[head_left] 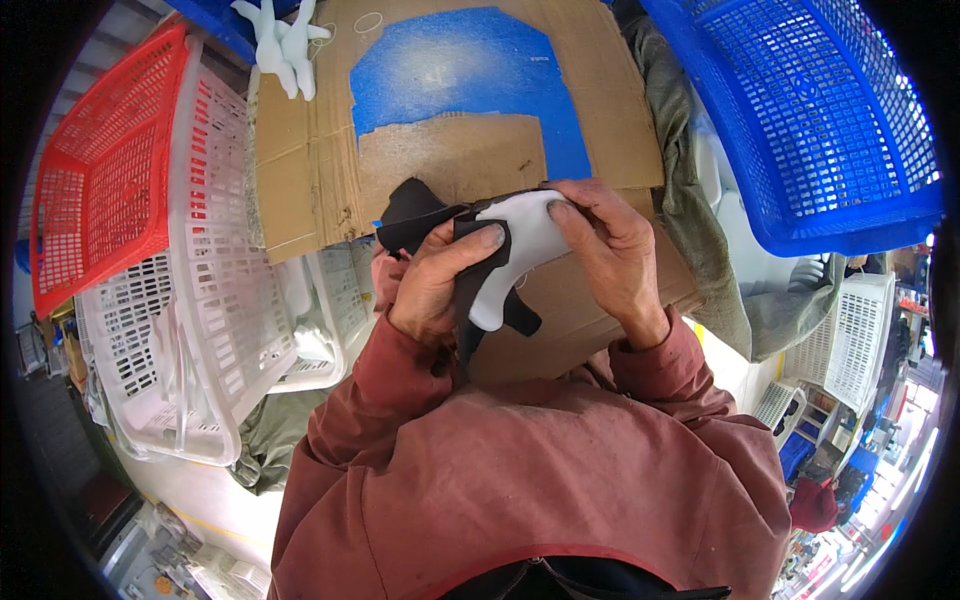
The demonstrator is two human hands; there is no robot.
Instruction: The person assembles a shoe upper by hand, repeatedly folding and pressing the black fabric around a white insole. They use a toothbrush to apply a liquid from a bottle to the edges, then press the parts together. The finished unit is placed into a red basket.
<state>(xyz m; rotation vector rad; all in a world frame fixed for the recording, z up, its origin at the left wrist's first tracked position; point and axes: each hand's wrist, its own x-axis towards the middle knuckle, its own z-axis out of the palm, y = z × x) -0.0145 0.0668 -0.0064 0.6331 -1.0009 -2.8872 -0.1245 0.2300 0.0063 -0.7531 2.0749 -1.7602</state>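
Note:
In front of my chest I hold a smooth, curved white molded piece (527, 237) partly wrapped in soft black sheet material (412, 214). My left hand (437, 285) is closed on the black material, its thumb pressing a fold against the left side of the white piece. At the upper right end of the piece, my right hand (618, 262) pinches it between thumb and fingers, where a dark edge shows behind. One narrow black flap hangs below the white piece. The fingers behind the work are partly hidden.
A cardboard-topped surface (300, 165) with a blue patch (470, 62) lies ahead. Forked white pieces (286, 48) rest at its far left. Red (110, 170) and white crates (215, 250) stand left, a blue basket (800, 110) right, beside grey-green cloth (690, 200).

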